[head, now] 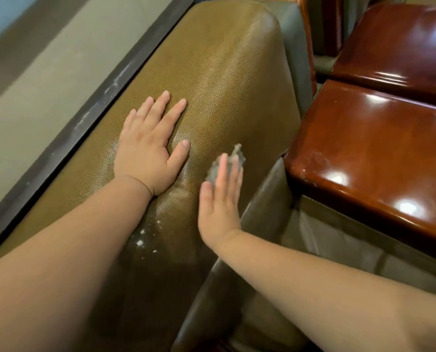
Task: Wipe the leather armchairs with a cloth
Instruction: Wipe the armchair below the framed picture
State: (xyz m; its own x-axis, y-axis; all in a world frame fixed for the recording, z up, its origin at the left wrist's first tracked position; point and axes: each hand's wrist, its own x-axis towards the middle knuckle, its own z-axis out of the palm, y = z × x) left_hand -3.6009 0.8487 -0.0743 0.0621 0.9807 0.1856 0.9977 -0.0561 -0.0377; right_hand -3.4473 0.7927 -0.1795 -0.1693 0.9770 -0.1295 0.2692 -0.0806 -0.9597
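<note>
Left hand (152, 146): flat, fingers spread and straight, palm resting on top of the olive leather armchair back (227, 80), fingers toward 1 o'clock. Right hand (220, 196): fingers straight and together, pressing a small grey cloth (233, 158) against the leather at 4 o'clock of the left hand. White specks (142, 238) at 6 o'clock. Glossy wooden side tables (379, 138) at 3 o'clock.

Head camera looks steeply down, close above armchair (224, 80).

A crumpled grey cloth (228, 161) lies against the olive leather armchair (224, 80) back.
</note>
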